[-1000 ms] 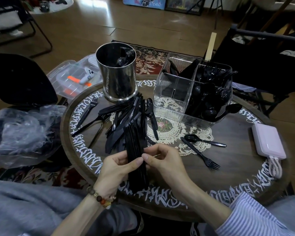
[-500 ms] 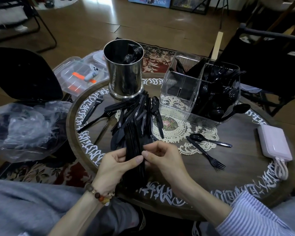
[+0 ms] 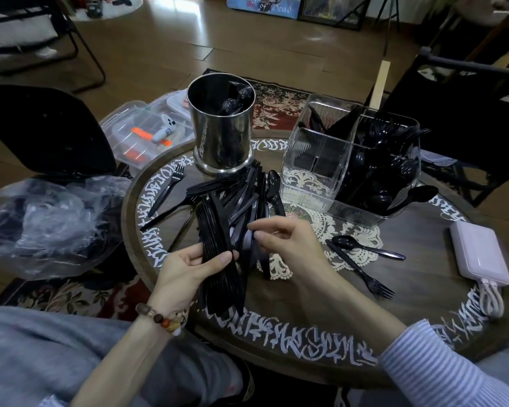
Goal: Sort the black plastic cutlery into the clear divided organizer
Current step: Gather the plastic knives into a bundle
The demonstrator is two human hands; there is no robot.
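My left hand (image 3: 185,268) grips a thick bundle of black plastic knives (image 3: 218,245) upright over the table's near side. My right hand (image 3: 288,242) sits just right of the bundle, its fingertips pinching at the edge of a black piece in the pile; what it grips is hard to tell. A heap of loose black cutlery (image 3: 244,195) lies behind the hands. The clear divided organizer (image 3: 315,168) stands at the back right, its right compartments full of black spoons and forks, its front-left compartment bare. A lone spoon (image 3: 365,246) and fork (image 3: 362,271) lie right of my hand.
A steel canister (image 3: 222,133) with wrapped black cutlery stands behind the heap. A pink power bank (image 3: 478,254) with its cable lies at the table's right edge. Crumpled plastic bags (image 3: 50,224) and a clear storage box (image 3: 141,133) sit off the table's left. A dark chair (image 3: 465,118) stands behind the organizer.
My right hand has drawn away from the bundle toward the right and up, its fingers now at the pile's edge. The left hand keeps hold of the knives. The view has shifted slightly.
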